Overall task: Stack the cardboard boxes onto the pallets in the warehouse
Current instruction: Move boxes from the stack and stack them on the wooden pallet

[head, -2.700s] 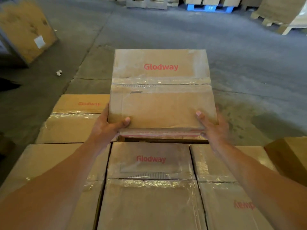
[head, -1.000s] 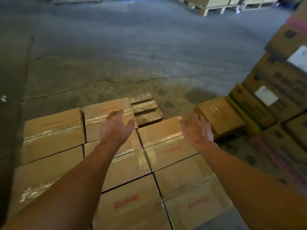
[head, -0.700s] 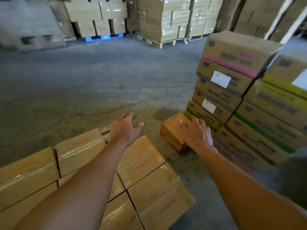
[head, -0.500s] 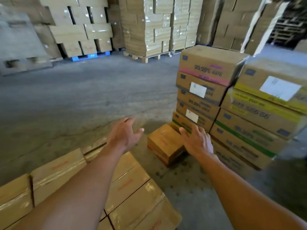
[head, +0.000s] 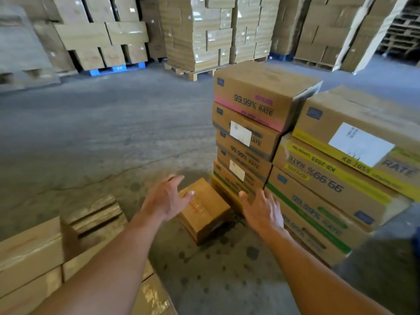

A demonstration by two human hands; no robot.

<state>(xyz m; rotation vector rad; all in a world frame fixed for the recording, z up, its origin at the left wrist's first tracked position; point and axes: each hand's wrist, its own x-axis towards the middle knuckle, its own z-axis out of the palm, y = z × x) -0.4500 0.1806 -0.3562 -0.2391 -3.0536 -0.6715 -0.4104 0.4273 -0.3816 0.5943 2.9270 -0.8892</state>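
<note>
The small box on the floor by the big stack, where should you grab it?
By its two opposite side faces, one hand each, coming down from above. The small box lies flat on the floor, so its underside is unreachable; the left hand and right hand flank it, open.

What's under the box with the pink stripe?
Under the pink-striped box sit more cardboard boxes; the next one down bears a white label. The stack's foot is covered by the small brown box and the right hand.
</note>
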